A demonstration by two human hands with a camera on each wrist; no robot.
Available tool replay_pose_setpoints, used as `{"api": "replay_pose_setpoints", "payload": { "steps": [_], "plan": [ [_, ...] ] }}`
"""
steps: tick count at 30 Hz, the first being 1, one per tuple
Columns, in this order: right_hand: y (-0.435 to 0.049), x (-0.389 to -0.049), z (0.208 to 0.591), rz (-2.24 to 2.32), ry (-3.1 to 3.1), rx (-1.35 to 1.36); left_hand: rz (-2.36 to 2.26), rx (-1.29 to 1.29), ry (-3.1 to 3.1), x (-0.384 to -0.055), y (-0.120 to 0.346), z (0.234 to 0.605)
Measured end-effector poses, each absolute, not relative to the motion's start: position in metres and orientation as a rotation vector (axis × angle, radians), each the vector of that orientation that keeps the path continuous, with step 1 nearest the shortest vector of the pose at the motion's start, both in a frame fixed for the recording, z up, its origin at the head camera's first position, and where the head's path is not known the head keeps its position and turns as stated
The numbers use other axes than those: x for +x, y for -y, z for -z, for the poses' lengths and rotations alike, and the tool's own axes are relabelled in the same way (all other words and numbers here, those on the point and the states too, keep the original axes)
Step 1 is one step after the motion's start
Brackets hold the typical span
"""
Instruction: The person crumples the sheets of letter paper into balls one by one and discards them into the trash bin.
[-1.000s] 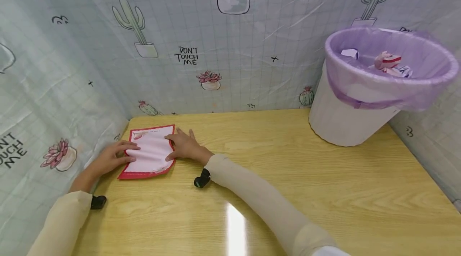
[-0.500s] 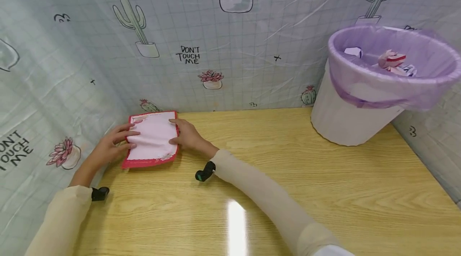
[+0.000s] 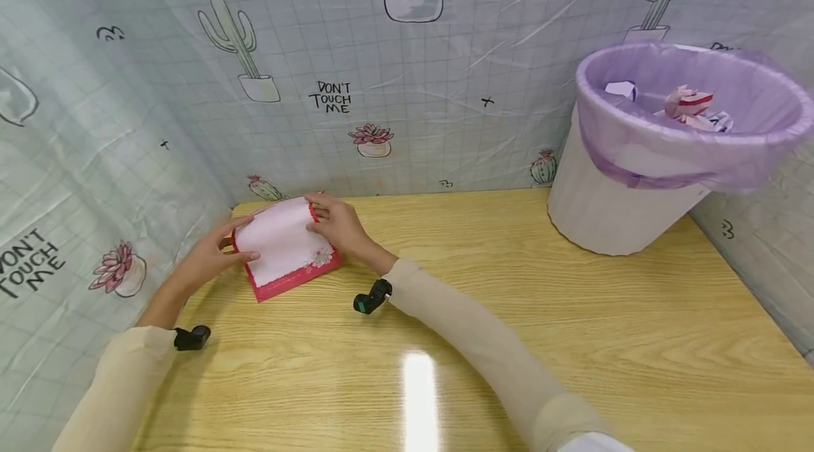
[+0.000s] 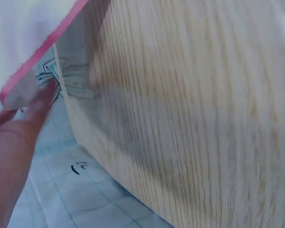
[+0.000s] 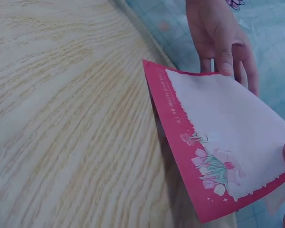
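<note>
A sheet of paper (image 3: 280, 240) with a pale pink middle and a red border is held bent over the table at the far left. My left hand (image 3: 210, 254) pinches its left edge, thumb on the face and fingers behind. At the opposite edge, my right hand (image 3: 346, 226) pinches the sheet near the top. The right wrist view shows printed tulips on one corner of the paper (image 5: 228, 123), with the left hand (image 5: 223, 42) beyond it. In the left wrist view, the left hand (image 4: 14, 152) is partly cut off at the frame's edge.
A white bin (image 3: 598, 205) with a purple liner (image 3: 661, 169) stands at the back right. Inside lie crumpled papers (image 3: 689, 104). A cactus-print cloth (image 3: 432, 70) hangs behind and to the left of the wooden table (image 3: 521, 339).
The sheet has been lifted from near the table and moved slightly back and right. It has turned, its lower edge now slanting up to the right. Both hands moved with it.
</note>
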State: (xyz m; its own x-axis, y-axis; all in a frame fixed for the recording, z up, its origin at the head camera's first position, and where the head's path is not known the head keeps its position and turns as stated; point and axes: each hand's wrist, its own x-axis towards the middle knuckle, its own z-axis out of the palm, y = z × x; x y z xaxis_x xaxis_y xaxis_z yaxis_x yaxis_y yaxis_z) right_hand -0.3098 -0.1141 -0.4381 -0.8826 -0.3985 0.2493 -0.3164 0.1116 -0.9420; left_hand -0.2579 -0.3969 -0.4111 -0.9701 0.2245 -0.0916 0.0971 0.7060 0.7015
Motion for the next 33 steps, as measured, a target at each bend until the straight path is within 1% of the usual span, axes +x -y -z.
{"api": "replay_pose_setpoints", "payload": {
  "steps": [3, 8, 13, 17, 21, 25, 29, 33],
  "plan": [
    [0.111, -0.312, 0.437, 1.920, -2.283, -0.772, -1.120, 0.262, -2.750, -0.255, 0.393, 0.411],
    [0.104, -0.313, 0.433, 1.869, -2.324, -0.805, -1.072, 0.339, -2.874, -0.254, 0.385, 0.409],
    [0.089, -0.311, 0.423, 1.712, -2.460, -0.856, -1.043, 0.430, -3.004, -0.251, 0.370, 0.402],
    [0.073, -0.308, 0.412, 1.563, -2.555, -0.911, -0.950, 0.554, -3.150, -0.250, 0.351, 0.392],
    [0.054, -0.304, 0.400, 1.415, -2.670, -0.954, -0.936, 0.748, -3.255, -0.249, 0.327, 0.381],
    [0.031, -0.299, 0.389, 1.308, -2.773, -1.013, -0.879, 0.997, -3.335, -0.245, 0.302, 0.367],
    [0.005, -0.290, 0.382, 1.317, -2.818, -1.015, -0.894, 1.234, -3.330, -0.241, 0.275, 0.353],
    [-0.018, -0.279, 0.376, 1.441, -2.850, -1.034, -1.033, 1.387, -3.306, -0.236, 0.248, 0.342]
  ]
}}
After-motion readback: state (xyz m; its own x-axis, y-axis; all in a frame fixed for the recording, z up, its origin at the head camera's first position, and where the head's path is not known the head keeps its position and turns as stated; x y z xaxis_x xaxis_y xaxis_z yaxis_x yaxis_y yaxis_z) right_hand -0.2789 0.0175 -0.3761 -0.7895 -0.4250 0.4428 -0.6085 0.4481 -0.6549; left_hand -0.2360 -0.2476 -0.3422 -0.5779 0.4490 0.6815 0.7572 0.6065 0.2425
